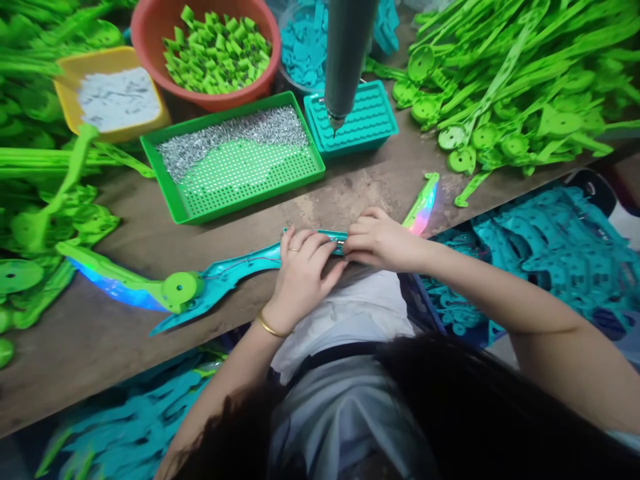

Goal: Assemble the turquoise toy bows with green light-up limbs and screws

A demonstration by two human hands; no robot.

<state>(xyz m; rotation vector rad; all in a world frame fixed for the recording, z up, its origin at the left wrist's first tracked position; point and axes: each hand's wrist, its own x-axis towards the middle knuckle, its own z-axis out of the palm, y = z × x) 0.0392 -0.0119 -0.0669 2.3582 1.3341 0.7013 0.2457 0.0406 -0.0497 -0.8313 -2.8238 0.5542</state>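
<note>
A teal plastic toy bow [245, 263] lies across the table's front edge, with thin wires running along its open body. Its left green limb [117, 280] glows blue, and its right limb [424, 203] glows in several colours. My left hand [307, 263] is closed over the middle of the bow. Just right of it, my right hand [377, 240] has its fingers pressed together on the same middle part. A small metallic bit shows between the two hands; what my right fingertips pinch there is hidden.
A green tray [175, 207] of metal screws sits ahead, beside a teal ridged box [383, 143] under a hanging screwdriver [347, 60]. Behind are a red bowl [145, 40] of green pieces and a yellow container [70, 93]. Green parts [500, 80] pile up on both sides.
</note>
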